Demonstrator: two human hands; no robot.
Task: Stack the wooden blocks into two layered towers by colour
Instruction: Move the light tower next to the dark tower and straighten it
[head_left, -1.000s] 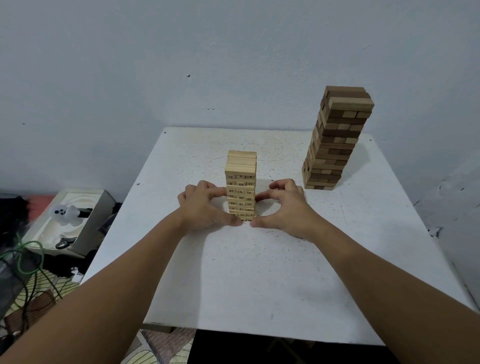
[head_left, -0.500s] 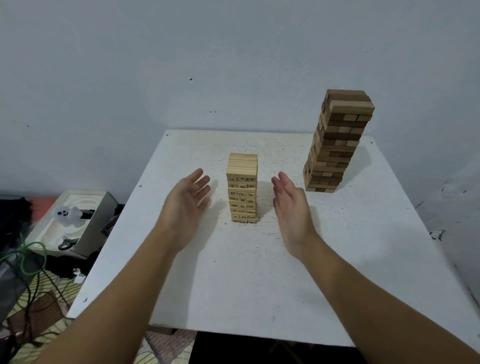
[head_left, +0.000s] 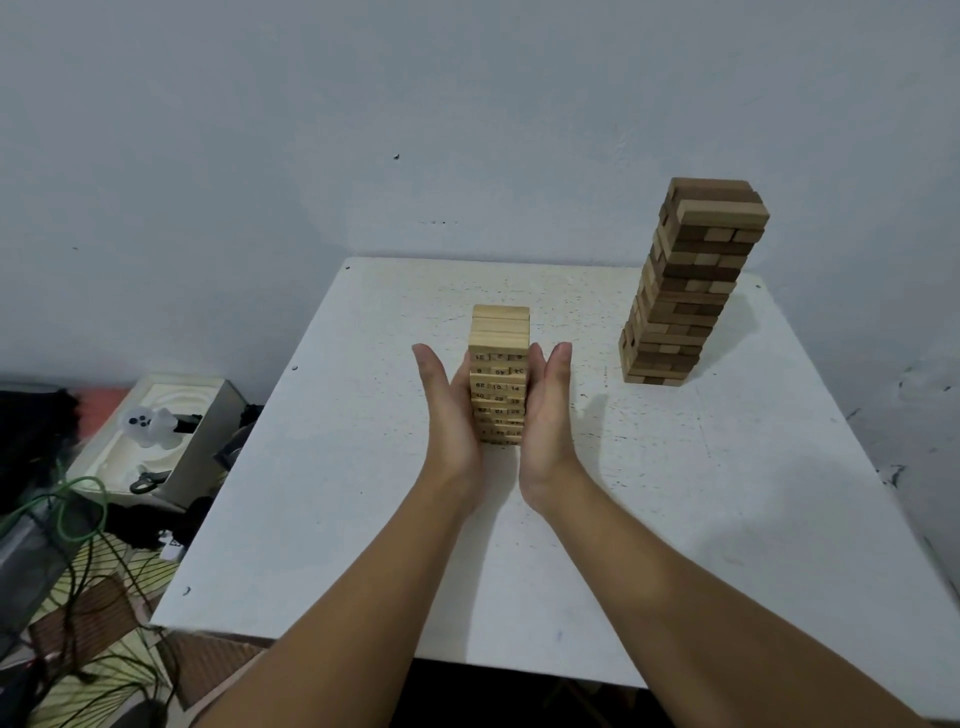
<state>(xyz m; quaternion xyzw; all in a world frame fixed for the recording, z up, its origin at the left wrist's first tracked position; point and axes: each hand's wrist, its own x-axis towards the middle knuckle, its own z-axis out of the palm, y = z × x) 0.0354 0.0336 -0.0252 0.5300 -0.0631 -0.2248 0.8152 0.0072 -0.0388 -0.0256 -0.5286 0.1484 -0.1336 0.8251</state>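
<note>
A pale wooden tower (head_left: 500, 364) of numbered blocks stands upright near the middle of the white table (head_left: 675, 519). My left hand (head_left: 450, 415) presses flat against its left side with straight fingers. My right hand (head_left: 546, 415) presses flat against its right side the same way. A taller tower (head_left: 685, 283) of dark and light brown blocks stands at the table's back right, leaning slightly, apart from both hands.
A grey wall rises right behind the table. On the floor to the left lie a white foam tray (head_left: 156, 441) with a small white figure, green and black cables (head_left: 72, 519) and a mat.
Both hands let go of the pale tower's base and spread open half a second ago. They have now closed in flat against its two sides.
</note>
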